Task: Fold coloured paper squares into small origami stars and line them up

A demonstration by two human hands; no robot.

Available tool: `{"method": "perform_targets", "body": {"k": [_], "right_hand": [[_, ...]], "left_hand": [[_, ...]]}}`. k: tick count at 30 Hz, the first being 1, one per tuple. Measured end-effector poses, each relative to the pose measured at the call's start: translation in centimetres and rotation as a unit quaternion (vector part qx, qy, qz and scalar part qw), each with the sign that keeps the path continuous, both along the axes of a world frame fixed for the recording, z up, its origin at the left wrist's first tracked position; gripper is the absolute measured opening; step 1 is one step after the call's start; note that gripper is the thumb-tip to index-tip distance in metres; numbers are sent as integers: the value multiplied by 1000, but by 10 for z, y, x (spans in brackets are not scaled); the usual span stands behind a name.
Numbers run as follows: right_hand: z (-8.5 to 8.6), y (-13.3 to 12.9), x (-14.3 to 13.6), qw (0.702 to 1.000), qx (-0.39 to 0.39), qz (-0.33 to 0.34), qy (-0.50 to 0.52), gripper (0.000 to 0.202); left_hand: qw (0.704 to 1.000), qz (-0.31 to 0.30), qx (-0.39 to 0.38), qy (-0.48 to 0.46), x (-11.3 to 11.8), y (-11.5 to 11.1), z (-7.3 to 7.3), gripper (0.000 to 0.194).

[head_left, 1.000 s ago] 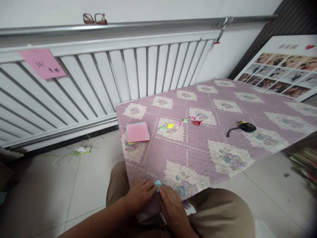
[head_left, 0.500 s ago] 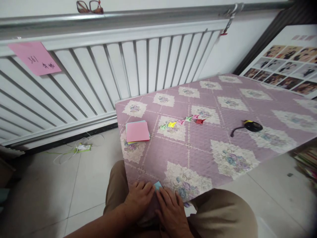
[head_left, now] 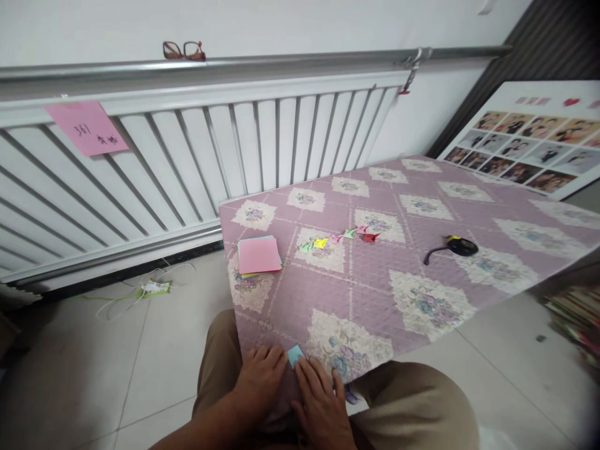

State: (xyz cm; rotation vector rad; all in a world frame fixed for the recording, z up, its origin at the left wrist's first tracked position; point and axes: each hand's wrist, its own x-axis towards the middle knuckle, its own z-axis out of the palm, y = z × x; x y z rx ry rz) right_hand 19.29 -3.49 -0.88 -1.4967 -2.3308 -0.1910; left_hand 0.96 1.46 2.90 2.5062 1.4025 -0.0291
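A small piece of light blue paper (head_left: 295,355) lies on the near edge of the cloth-covered table, partly hidden by my fingers. My left hand (head_left: 261,377) has its fingers bent and close together at the paper's left side, holding it down; the thumb is out of sight. Across the paper's lower right lie the fingertips of my right hand (head_left: 322,400), fingers stretched forward and thumb apart. Beyond my left hand is a stack of square paper sheets (head_left: 259,255), pink on top. Several small folded paper pieces (head_left: 320,243) in green, yellow, pink and red form a row mid-table.
A black object with a short tail (head_left: 462,246) sits on the right of the purple floral tablecloth (head_left: 370,275). Behind stands a white radiator (head_left: 267,134) with a pink note (head_left: 89,129). Glasses (head_left: 184,51) rest above. A photo board (head_left: 525,140) leans at right.
The whole view has tilted up and shifted slightly. My right fingers have slid a little off the blue paper, so more of it shows. My left hand stays beside it.
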Motion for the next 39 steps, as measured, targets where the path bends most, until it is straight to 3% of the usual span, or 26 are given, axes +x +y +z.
{"method": "perform_targets", "body": {"k": [4,6,12,18,21,25,30,33,39], "right_hand": [[6,7,-5,998,-34,-28,45,40],[10,14,-8,994,-56,-45,79,31],[21,38,-13,979,-119,-107,125,8],[31,49,-11,971,-154,-150,106,12],[31,53,-10,970,-153,-149,115,13],[29,54,-10,971,-145,-136,131,14],[27,51,-13,971,-139,-123,152,13],[29,51,-12,969,-145,-111,167,22],[40,53,-3,968,-163,-52,181,18]], "left_hand": [[993,68,-97,-26,15,19,22,20],[990,93,-100,-23,20,28,27,19],[989,93,-110,-24,26,42,30,17],[989,88,-116,-28,27,46,29,13],[989,87,-111,-41,27,43,26,9],[990,85,-94,-65,25,40,22,20],[992,53,-87,-79,22,42,11,8],[992,38,-76,-88,19,43,6,6],[994,0,-23,-104,16,36,11,10]]}}
